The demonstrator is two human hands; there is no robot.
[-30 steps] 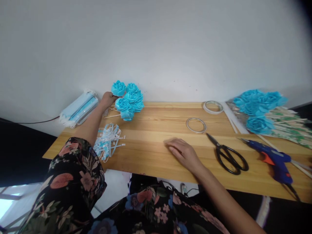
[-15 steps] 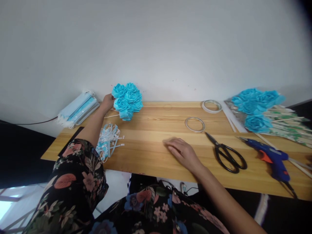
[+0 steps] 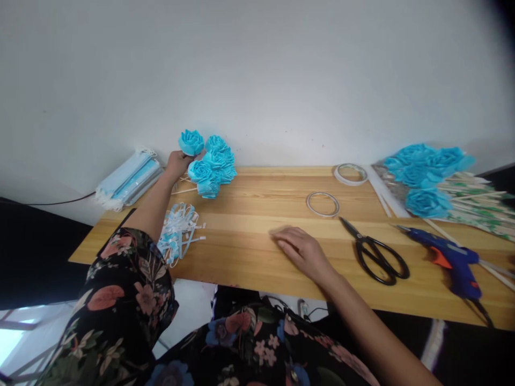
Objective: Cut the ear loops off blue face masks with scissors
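Observation:
My left hand [image 3: 178,162] is closed just below a single blue artificial rose [image 3: 191,142], whose head stands upright above the fingers. Right beside it lies a bunch of blue roses [image 3: 215,166] on thin sticks, at the back left of the table. My right hand [image 3: 298,246] rests on the wooden table near its front edge, holding nothing, its fingers loosely extended. To its right lie black-handled scissors [image 3: 374,256] with their tip pointing back towards the wall. A thin silver-grey tape ring [image 3: 322,205] is just beyond that hand.
Left: a stack of face masks [image 3: 129,182] and a pile of cut ear loops [image 3: 179,233]. Right: a white tape roll [image 3: 351,174], more blue roses [image 3: 426,174], wooden sticks [image 3: 478,201] and a blue glue gun [image 3: 450,257] with its cord. The wall [image 3: 273,80] borders the back.
My left hand has raised one rose up and to the left, apart from the bunch. My right hand has stayed where it was on the table.

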